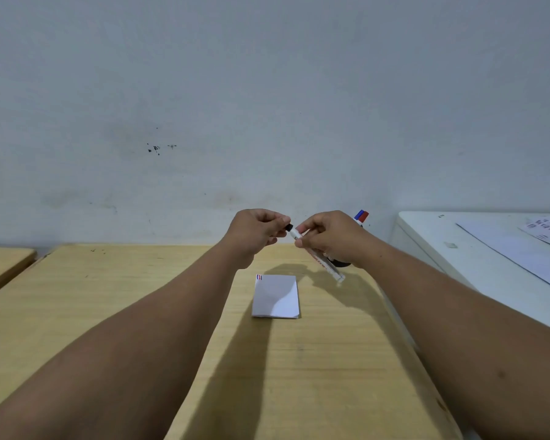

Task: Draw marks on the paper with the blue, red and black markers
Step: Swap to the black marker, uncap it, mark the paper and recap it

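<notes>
A small white paper [276, 296] lies on the wooden table [299, 360], with short blue and red marks in its far left corner. Above it my right hand [327, 238] grips the white barrel of the black marker [331, 268], which slants down to the right. My left hand [258, 230] pinches the marker's black cap [288, 227] at the upper end; cap and barrel meet between the hands. The blue and red markers [361, 215] stand behind my right hand in a dark holder [343, 264], mostly hidden.
A white cabinet or appliance [442, 236] stands to the right of the table with printed sheets [521, 249] on top. A second wooden table [4, 265] edge shows at far left. A pale wall rises right behind the table.
</notes>
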